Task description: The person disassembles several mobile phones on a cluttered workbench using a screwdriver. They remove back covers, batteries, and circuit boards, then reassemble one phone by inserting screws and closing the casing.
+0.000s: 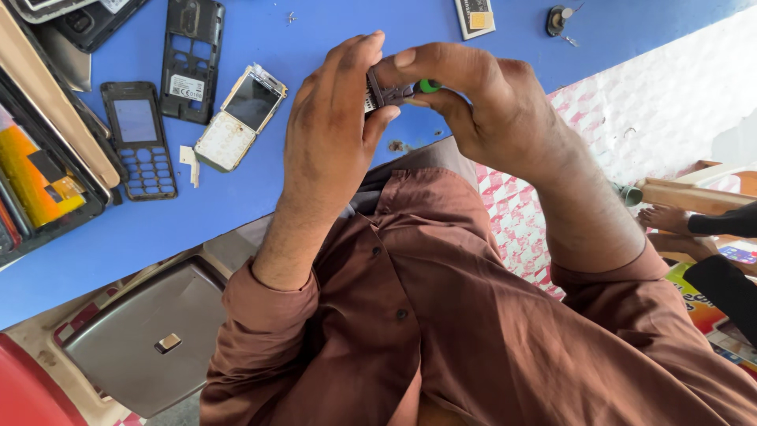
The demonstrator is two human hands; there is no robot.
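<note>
Phone part [386,91], small and dark, sits pinched between both hands above the blue table [331,31], close in front of the person's brown shirt [426,315]. The left hand [335,134] curls around it from one side, fingers closed on its edge, while the right hand [481,99] grips it from the other side together with a green-tipped tool [428,85] that touches the part. On the table lie a black phone back frame [192,59], a black keypad front [140,138] and an opened phone body with a screen [240,118], all apart from the hands. At the table's left edge stands an open tray [47,185] holding an orange-and-yellow packet [31,177] and flat dark pieces I cannot tell apart.
</note>
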